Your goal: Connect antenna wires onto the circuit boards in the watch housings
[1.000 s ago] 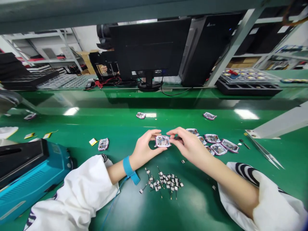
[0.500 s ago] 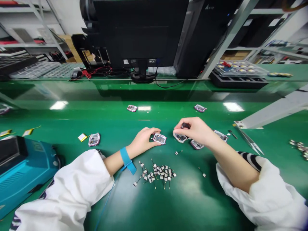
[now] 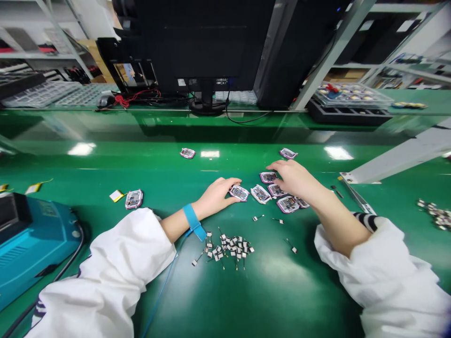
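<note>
On the shiny green tabletop [image 3: 282,300], my left hand [image 3: 216,195] curves against a small square purple-edged circuit board [image 3: 238,192], maybe to keep it still; I cannot tell if it grips. My open right hand [image 3: 292,178] spreads over a loose group of matching boards [image 3: 287,204].

Left hand [image 3: 215,195] and right hand [image 3: 293,179] reach forward, palms down, apart.
</note>
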